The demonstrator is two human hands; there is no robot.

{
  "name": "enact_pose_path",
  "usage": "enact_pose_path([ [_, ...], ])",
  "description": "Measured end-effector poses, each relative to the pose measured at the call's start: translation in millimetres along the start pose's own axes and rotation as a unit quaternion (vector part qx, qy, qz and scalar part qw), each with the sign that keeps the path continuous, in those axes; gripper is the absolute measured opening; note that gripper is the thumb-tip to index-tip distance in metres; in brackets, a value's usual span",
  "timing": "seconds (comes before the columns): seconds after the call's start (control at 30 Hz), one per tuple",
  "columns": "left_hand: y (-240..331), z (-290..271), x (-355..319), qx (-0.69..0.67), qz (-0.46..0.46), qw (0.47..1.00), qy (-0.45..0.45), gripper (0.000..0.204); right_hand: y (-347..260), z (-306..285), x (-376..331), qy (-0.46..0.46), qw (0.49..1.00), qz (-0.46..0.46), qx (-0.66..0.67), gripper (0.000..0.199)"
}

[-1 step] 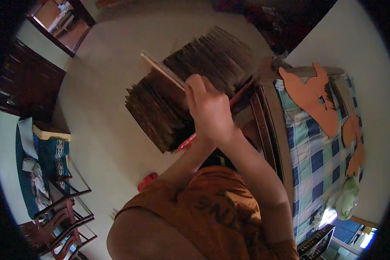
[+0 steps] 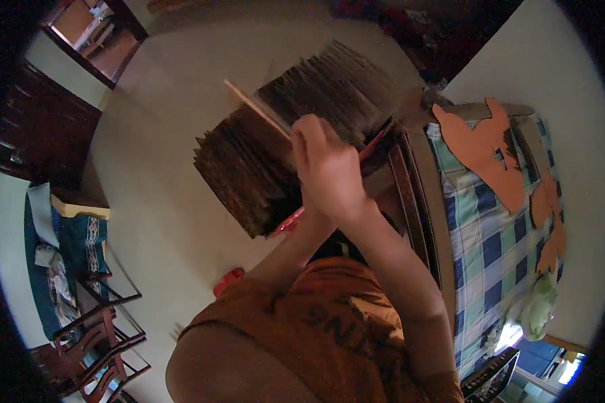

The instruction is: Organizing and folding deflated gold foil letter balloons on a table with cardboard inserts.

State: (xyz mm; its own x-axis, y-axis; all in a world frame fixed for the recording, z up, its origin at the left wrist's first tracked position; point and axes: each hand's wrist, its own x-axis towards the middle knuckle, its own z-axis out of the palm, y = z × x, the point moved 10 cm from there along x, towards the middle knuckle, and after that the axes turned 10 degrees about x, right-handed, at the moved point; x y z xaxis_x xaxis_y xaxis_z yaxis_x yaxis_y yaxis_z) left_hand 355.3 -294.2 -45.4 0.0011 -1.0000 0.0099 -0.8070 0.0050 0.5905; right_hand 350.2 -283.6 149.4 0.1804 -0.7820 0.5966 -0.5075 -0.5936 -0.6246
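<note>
My right hand [image 2: 329, 171] is closed, its fingers pinching one end of a thin, pale, flat piece [image 2: 257, 109] seen nearly edge-on, probably cardboard. The piece points away to the far left, over a long row of dark brown thin sheets [image 2: 238, 174] packed upright on edge. The row runs on behind my hand [image 2: 329, 87]. My left forearm [image 2: 292, 245] passes beneath my right wrist, so my left hand is hidden behind it. A shiny red edge [image 2: 288, 223] shows under the near side of the row.
To the right is a bed with a checked cloth [image 2: 477, 248], carrying orange-brown cut-out shapes [image 2: 480, 151] and a pale green bag [image 2: 539, 305]. A dark wooden frame [image 2: 413, 195] stands beside the row. Wooden chairs [image 2: 104, 342] are at lower left; a red object [image 2: 228, 282] lies on the floor.
The pale piece has turned slightly, showing a thinner edge, and its far tip has shifted a little right. My right hand has moved slightly right with it.
</note>
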Motion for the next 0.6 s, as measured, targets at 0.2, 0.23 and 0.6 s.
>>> enact_pose_path([
  [0.2,-8.6,-8.4,-15.2,0.018,0.036,0.992,0.117,0.047,16.2,7.6,-3.8,0.02,0.999,0.029,0.009,0.009],
  [0.23,3.6,-13.1,-18.7,0.035,0.06,0.986,0.149,0.046,23.9,22.4,-10.0,-0.028,0.999,0.029,-0.036,0.007],
  [0.6,-90.7,136.4,-18.5,-0.177,-0.02,0.942,-0.284,0.079,34.3,71.6,-40.7,-0.198,0.968,-0.008,-0.153,0.025],
])
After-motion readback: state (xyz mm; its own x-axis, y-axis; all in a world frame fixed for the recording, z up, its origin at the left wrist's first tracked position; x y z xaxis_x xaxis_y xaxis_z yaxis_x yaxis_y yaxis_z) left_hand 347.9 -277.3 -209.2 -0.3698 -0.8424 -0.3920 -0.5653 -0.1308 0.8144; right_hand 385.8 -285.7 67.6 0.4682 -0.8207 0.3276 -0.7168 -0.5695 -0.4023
